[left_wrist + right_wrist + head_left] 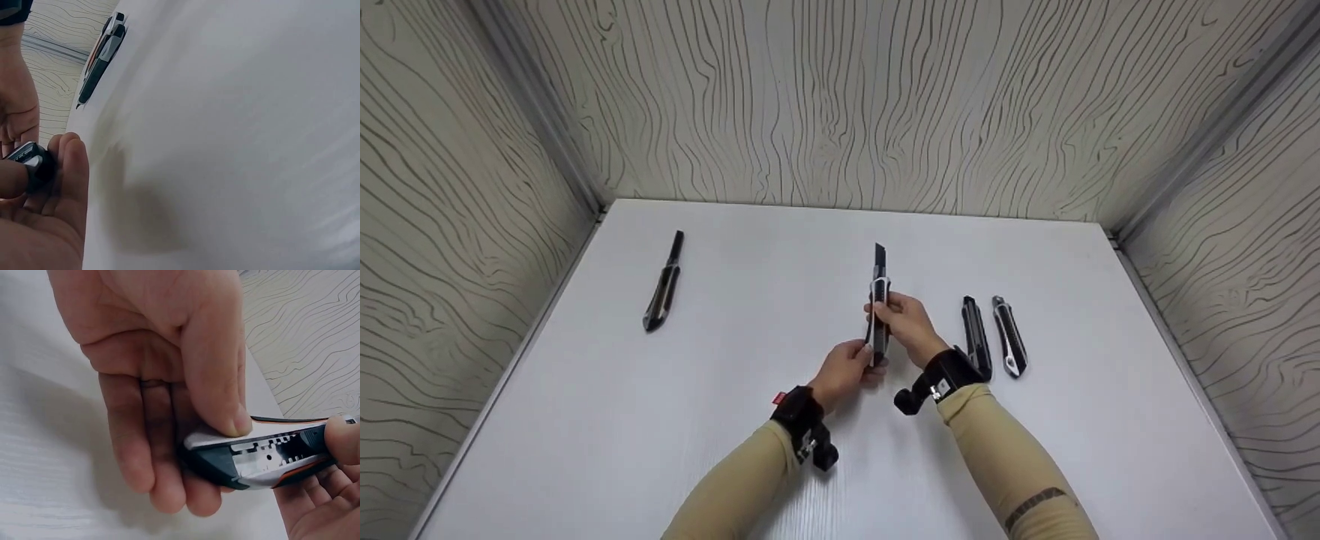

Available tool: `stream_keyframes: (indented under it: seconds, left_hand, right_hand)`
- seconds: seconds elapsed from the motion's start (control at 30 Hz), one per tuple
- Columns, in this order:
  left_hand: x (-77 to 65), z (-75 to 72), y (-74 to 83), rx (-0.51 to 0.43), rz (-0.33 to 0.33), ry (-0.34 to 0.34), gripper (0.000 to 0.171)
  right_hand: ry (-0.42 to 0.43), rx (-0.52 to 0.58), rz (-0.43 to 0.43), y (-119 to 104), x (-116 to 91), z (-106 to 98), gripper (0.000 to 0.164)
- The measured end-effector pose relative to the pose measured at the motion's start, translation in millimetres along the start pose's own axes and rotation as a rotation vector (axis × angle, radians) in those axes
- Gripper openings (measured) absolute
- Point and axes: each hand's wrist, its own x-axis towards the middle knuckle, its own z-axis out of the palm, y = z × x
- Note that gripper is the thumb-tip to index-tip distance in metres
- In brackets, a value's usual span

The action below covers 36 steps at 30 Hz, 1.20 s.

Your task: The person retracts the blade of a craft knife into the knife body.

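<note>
A utility knife (pixel 877 300) with a white and black body is held between both hands, its dark blade pointing away toward the back wall. My right hand (pixel 910 324) grips the upper body, and its thumb (pixel 342 439) presses on the slider. Lower down, my left hand (pixel 844 371) pinches the butt end between thumb and fingers. The left wrist view shows this dark butt end (pixel 40 167) in the left fingers. In the right wrist view, orange trim and the toothed slider track (pixel 270 454) show on the knife.
On the white table (pixel 735 300), another utility knife (pixel 661 296) lies at far left with its dark blade out. To the right lie a black utility knife (pixel 975 337), beside the right wristband, and a silver-black one (pixel 1009 337). Wood-patterned walls (pixel 825 105) enclose the back and sides.
</note>
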Motion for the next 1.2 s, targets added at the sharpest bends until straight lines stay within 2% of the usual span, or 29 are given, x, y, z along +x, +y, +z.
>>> stream_keyframes:
  seconds: [0.13,0.37,0.53,0.7,0.83,1.0,1.2]
  left_hand:
    - [0.9,-0.9,1.7,-0.022,0.004,0.016,0.029]
    - [3.0,-0.8,6.9,-0.048,0.011,0.043,0.028]
    - [0.4,1.2,9.2,-0.133,-0.045,0.037,0.034]
    - [-2.0,3.5,6.6,-0.180,-0.080,0.021,0.040]
    - [-2.2,4.9,4.2,-0.195,-0.047,0.023,0.039]
    - [-2.2,5.8,1.6,-0.159,0.002,0.055,0.034]
    - [0.0,7.2,-2.0,-0.144,0.029,0.066,0.033]
  right_hand:
    - [-0.011,0.008,-0.042,1,-1,-1,0.033]
    - [-0.001,0.009,-0.056,1,-2,1,0.036]
    - [0.062,0.032,-0.031,1,-1,4,0.035]
    - [0.067,0.048,-0.022,3,0,3,0.037]
    - [0.054,0.056,-0.014,3,0,2,0.039]
    - [0.060,0.077,0.022,2,-1,2,0.040]
    - [0.052,0.074,0.053,-2,-4,2,0.040]
